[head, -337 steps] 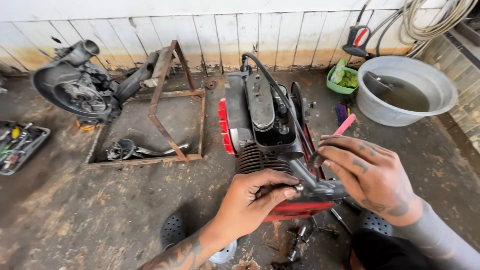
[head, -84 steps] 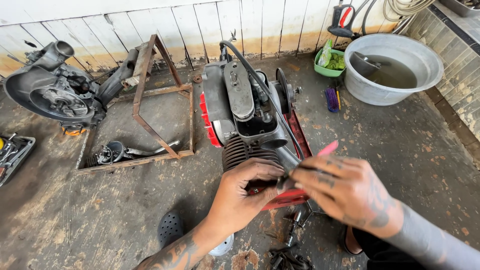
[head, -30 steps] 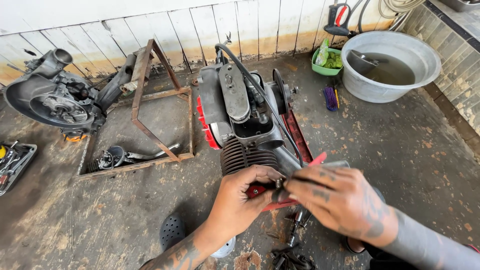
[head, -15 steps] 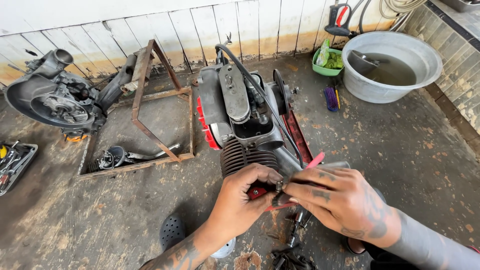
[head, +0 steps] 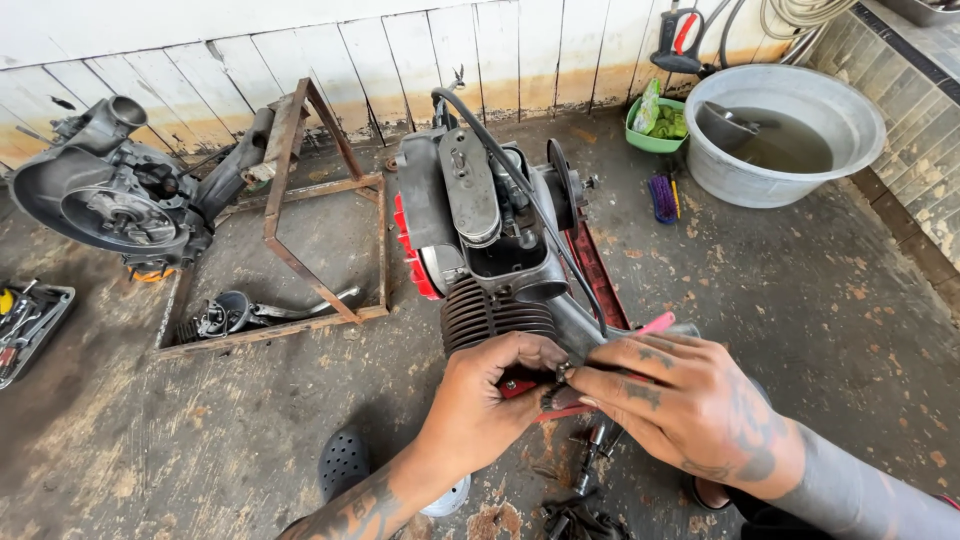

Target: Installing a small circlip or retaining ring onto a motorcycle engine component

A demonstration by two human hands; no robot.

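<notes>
Nearest, the left hand (head: 490, 400) and right hand (head: 690, 410) meet fingertip to fingertip, both pinching a small dark metal part (head: 560, 378) just in front of the engine (head: 490, 240), below its ribbed cylinder. A pink-handled tool (head: 655, 323) pokes out behind the right hand. Farther left lie a rusty metal frame (head: 320, 250) and a second engine (head: 110, 200); far right stands a grey basin (head: 790, 130) of water.

Stained concrete floor (head: 820, 330), engine (head: 480, 240), basin (head: 785, 130), rusty frame (head: 300, 230), tool tray (head: 30, 320)
</notes>
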